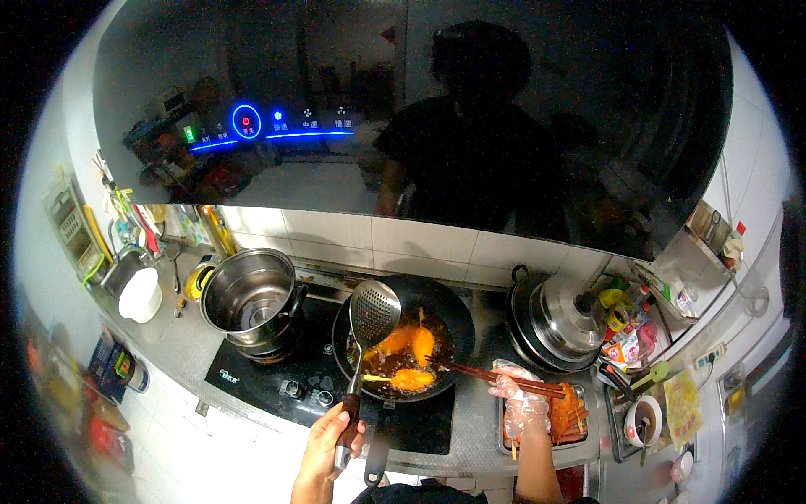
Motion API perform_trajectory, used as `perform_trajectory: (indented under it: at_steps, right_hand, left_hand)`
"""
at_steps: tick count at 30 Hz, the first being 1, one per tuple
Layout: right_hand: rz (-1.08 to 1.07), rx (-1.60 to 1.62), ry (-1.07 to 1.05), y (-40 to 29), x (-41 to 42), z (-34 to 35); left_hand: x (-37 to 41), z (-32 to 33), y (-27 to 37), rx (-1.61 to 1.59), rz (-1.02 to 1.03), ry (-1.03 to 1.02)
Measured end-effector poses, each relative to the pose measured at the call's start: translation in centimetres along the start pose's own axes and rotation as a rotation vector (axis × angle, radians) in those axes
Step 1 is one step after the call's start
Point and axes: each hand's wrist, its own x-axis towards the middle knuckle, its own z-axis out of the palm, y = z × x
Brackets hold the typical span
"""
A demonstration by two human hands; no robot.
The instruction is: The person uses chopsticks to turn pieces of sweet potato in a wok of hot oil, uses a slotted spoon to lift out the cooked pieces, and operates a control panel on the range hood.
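Observation:
My left hand (pixel 329 441) grips the dark handle of a metal skimmer (pixel 376 312), whose perforated head is raised over the left side of a black wok (pixel 463 327). Several orange battered pieces on sticks (pixel 412 379) lie in bubbling oil in the wok. In a clear plastic glove, my right hand (pixel 521 403) holds a pair of reddish-brown chopsticks (pixel 478 373). Their tips reach into the wok beside an upright orange piece (pixel 422 345); whether they touch it I cannot tell. Beneath the gloved hand, a metal tray (pixel 576 435) holds orange-coated pieces and sausages (pixel 574 423).
A black range hood (pixel 403 170) with lit controls overhangs the cooktop (pixel 264 390). Left of the wok stands a steel pot (pixel 249 293), with a white bowl (pixel 140 296) beyond. To the right are a lidded pan (pixel 567 321) and a bowl of brown liquid (pixel 643 421). The wok's handle (pixel 376 460) points toward me.

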Motion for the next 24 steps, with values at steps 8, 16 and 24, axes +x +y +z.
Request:
perform_trajectory:
  at_steps: [8, 16, 24]
  right_hand:
    - [0.035, -0.067, 0.043, -0.4, -0.1, 0.5]
    - [0.066, 0.104, -0.016, -0.9, -0.2, 0.9]
    - [0.075, -0.18, -0.099, -1.9, -0.5, 2.1]
  left_hand:
    - [0.2, -0.3, -0.2, -0.028, -0.007, -0.012]
    - [0.3, -0.3, -0.2, -0.017, -0.002, -0.014]
    - [0.6, -0.3, -0.1, -0.036, -0.029, 0.005]
